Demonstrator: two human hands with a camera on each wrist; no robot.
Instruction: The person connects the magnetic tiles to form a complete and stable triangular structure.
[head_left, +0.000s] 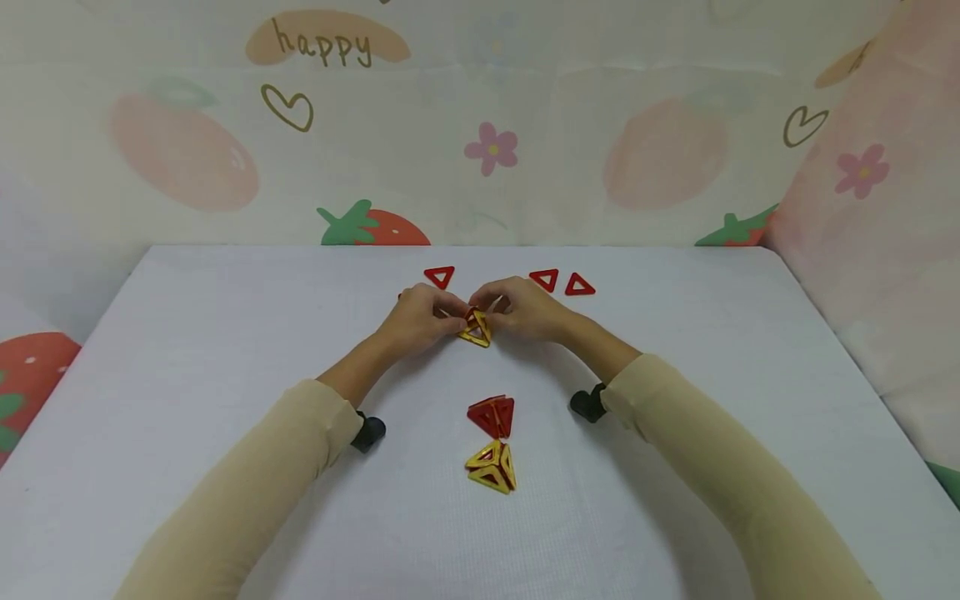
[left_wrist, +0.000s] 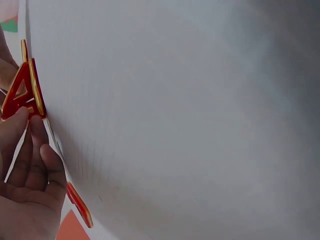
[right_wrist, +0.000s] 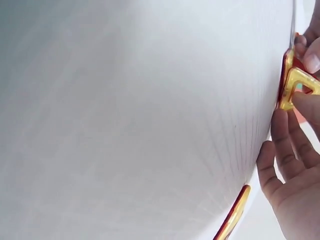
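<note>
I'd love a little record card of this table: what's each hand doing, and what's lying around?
Left hand: pinches a yellow-and-red triangle model
Right hand: pinches the same model from the opposite side
Nearer the person: a red model, then a mostly yellow model
Toward the back edge: a red triangle left of centre, a second triangle and third triangle on the right
Table: white

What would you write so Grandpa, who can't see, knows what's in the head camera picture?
A person's left grip and right grip hold a small red-and-gold shape made of triangles at a white table. Nearer the camera sit a red triangle cluster and a gold triangle cluster; hollow red triangles lie farther away.
</note>
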